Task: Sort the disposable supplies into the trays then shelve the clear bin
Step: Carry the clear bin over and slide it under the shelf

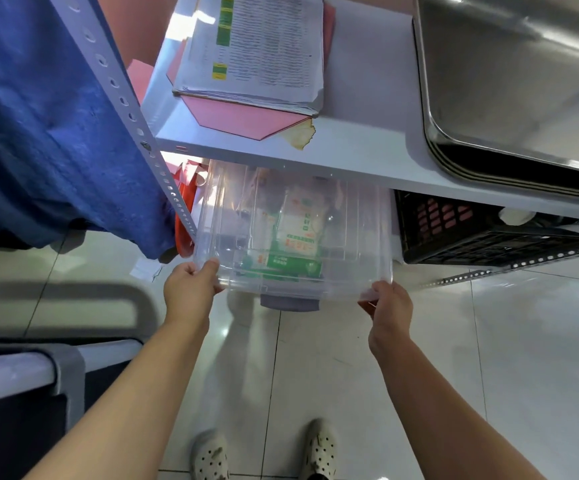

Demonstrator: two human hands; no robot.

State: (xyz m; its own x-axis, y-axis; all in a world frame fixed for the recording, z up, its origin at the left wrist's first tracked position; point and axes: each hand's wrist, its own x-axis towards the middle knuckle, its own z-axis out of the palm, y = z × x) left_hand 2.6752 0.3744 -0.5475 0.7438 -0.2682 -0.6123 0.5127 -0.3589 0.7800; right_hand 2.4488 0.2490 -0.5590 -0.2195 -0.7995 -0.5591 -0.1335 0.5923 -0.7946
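The clear bin (350,230) with a lid and a grey latch (289,303) lies half under the white shelf (360,157), on the level below it. Green and white packets (298,233) show through its lid. My left hand (191,289) grips the bin's near left corner, thumb on top of the lid. At the near right corner, my right hand (390,306) holds the edge with curled fingers. The bin's far end is hidden under the shelf.
A stack of papers (256,53) over pink sheets and stacked steel trays (513,81) sit on the white shelf. A black crate (471,233) stands right of the bin. Blue cloth (49,126) hangs beside the perforated upright (135,123). A grey cart (63,368) is at left.
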